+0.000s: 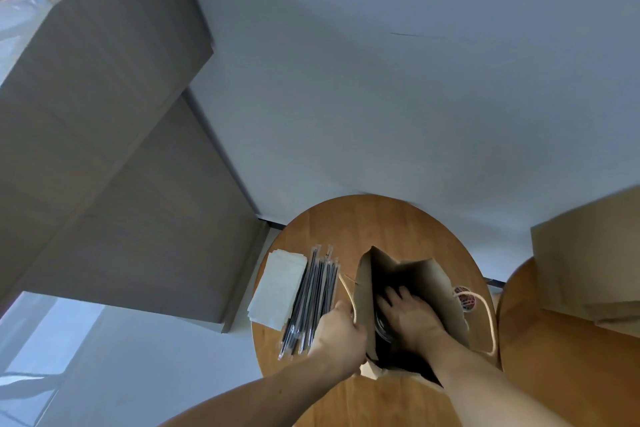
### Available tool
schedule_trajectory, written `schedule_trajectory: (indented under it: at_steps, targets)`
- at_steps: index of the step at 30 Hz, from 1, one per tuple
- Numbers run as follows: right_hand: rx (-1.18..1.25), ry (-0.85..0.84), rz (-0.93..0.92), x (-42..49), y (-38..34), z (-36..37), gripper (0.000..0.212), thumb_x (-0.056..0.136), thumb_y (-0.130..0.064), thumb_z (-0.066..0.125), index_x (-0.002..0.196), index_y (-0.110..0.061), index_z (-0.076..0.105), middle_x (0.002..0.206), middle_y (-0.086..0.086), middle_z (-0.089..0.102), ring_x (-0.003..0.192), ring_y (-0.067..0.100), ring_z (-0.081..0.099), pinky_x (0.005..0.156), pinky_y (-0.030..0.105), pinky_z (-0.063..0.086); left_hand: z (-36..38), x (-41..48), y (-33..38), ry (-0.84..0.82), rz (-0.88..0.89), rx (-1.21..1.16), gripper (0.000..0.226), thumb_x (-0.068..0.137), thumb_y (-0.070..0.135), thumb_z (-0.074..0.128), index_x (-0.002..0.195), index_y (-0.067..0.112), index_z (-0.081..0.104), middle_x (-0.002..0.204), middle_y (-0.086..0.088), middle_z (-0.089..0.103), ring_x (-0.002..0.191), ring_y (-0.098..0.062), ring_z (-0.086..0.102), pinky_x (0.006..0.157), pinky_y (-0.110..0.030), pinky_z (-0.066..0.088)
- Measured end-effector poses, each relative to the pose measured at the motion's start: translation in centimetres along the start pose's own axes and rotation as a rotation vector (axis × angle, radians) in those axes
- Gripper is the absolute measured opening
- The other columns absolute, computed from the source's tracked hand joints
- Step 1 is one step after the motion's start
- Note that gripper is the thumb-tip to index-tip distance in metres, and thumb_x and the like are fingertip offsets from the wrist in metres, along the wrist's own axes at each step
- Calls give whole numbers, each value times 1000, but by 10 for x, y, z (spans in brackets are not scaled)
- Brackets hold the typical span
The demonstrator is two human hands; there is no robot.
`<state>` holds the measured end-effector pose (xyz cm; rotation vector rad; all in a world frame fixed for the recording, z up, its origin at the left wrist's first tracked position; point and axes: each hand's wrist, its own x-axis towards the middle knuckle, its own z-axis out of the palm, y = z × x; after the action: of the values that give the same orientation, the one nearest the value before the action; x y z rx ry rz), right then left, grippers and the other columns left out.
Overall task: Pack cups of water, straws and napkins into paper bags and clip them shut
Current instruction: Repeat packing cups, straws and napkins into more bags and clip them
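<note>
An open brown paper bag (pixel 429 274) stands on the round wooden table (pixel 346 218). My left hand (pixel 341 336) grips the bag's left rim beside its rope handle. My right hand (pixel 408 315) reaches down inside the bag, its fingers spread and curled over the dark lid of a cup (pixel 382 331); most of the cup is hidden. Left of the bag lie several wrapped black straws (pixel 311 302). A stack of white napkins (pixel 277 288) lies left of the straws.
A small tub of coloured clips (pixel 464 298) peeks out behind the bag's right side. A pile of flat paper bags (pixel 588 263) lies on a second wooden table at the right. Grey cabinets (pixel 104 149) rise at the left.
</note>
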<state>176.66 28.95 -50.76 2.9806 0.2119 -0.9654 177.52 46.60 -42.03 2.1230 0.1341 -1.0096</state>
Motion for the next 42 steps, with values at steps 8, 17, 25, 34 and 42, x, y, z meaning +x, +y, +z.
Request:
schedule_trajectory:
  at_steps: [8,17,25,34,42]
  targets:
    - [182,-8,87,-7,-8,-7,99,74,-43,74,153,-23,17,153,4,26,140,24,29,116,39,29,-12,-3,3,-117,53,144,41,81,39,48,120,24,52,90,-4,68,71,-23,72,62,-45,62]
    - [310,-54,130,-48,-2,-130,15,89,-9,53,92,-17,65,98,5,64,82,22,62,69,35,54,-46,6,34,-214,278,349,87,71,62,60,146,29,31,125,5,60,103,-13,62,89,-32,55]
    - [316,368,199,-70,-14,-230,37,98,-9,41,130,-10,58,131,11,60,118,28,56,95,31,45,-117,30,65,30,430,441,69,87,30,56,151,17,32,153,-4,41,132,-19,47,98,-27,41]
    - [618,185,189,17,-114,-195,27,94,-4,42,96,-5,69,85,7,68,68,18,60,50,24,42,-183,57,-4,32,279,474,25,90,25,52,113,23,60,109,-3,63,92,-20,61,71,-28,48]
    - [881,74,411,100,-170,-89,19,89,-7,43,79,-14,59,78,7,57,65,17,58,54,26,44,-189,105,-83,57,86,434,42,95,32,49,131,12,51,124,-5,56,104,-22,56,81,-30,45]
